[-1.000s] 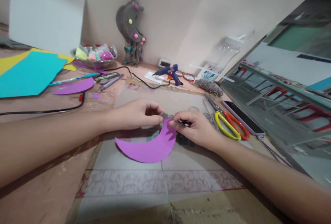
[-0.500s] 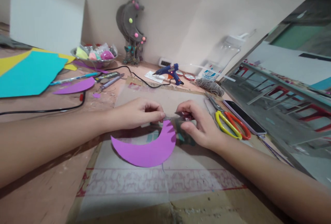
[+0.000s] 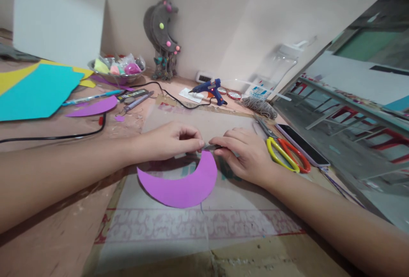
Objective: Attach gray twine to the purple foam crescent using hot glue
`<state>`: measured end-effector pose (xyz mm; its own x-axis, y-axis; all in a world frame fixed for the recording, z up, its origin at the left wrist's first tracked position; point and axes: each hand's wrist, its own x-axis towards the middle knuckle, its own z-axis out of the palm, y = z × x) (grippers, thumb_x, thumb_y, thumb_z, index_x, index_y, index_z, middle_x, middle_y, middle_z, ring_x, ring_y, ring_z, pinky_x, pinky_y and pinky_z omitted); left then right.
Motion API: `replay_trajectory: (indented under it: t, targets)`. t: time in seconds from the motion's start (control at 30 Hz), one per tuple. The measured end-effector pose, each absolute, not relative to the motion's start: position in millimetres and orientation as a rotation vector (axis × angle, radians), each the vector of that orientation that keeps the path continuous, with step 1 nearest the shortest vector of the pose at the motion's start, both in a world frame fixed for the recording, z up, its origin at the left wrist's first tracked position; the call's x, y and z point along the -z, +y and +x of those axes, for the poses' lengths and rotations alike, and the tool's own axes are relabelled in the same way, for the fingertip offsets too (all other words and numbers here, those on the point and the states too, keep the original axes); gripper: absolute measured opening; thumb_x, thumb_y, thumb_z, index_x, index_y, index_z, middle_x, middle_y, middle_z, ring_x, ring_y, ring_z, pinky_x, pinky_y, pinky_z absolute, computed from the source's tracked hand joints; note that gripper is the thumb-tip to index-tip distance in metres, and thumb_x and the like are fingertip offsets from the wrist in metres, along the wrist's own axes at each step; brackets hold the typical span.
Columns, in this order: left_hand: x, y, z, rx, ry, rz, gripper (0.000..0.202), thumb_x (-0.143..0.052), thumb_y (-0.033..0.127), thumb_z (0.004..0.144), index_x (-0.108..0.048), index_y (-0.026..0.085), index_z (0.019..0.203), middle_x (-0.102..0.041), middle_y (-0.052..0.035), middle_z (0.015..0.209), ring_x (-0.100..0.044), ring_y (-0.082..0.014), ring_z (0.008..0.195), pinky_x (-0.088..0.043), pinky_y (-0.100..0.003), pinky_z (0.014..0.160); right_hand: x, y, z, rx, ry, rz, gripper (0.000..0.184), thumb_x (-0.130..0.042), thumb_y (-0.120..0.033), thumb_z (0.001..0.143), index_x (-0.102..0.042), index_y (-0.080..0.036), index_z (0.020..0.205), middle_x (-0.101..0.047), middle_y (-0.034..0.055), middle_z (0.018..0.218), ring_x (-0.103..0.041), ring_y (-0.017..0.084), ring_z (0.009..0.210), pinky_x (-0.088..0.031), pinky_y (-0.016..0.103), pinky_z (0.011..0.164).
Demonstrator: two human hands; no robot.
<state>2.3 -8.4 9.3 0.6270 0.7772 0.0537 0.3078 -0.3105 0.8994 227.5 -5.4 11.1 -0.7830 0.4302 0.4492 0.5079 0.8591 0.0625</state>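
Observation:
A purple crescent cut-out (image 3: 182,191), which looks like foam sheet or card, lies on the covered board with its horns upward. At its upper right tip, my left hand (image 3: 169,141) pinches the end between thumb and forefinger. Just to the right, my right hand (image 3: 244,153) is closed, palm down, with thumb and forefinger together. From those fingers a small dark grey piece (image 3: 211,147) reaches the crescent's tip. Whether it is yarn or a tool I cannot tell, as the fingers hide most of it.
Yellow-and-orange-handled scissors (image 3: 283,153) and a phone (image 3: 302,144) lie right of my right hand. Behind are a blue glue gun (image 3: 209,88), a grey yarn bundle (image 3: 259,107) and a metal bowl (image 3: 116,74). Turquoise sheets (image 3: 38,91) lie left. A grey moon ornament (image 3: 162,27) hangs behind.
My right hand has turned palm down and moved slightly left, closer to the crescent's tip. Its fingers have come together. My left hand and the crescent have stayed nearly still.

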Motion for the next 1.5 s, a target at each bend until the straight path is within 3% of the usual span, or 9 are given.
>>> replay_trajectory:
  t: [1.5]
  targets:
    - [-9.7,-10.5,2.6,-0.579,0.844,1.781,0.021,-0.050,0.029,0.084,-0.057,0.014,0.073,-0.053,0.0026,0.063,-0.043,-0.0063,0.051,-0.031,-0.017,0.046,-10.7,-8.6,224.7,0.288,-2.632,-0.716,0.024,-0.048,-0.030,0.090,-0.063,-0.016,0.101,-0.059,0.0043,0.074,-0.049,0.015,0.068,-0.033,0.028,0.063]
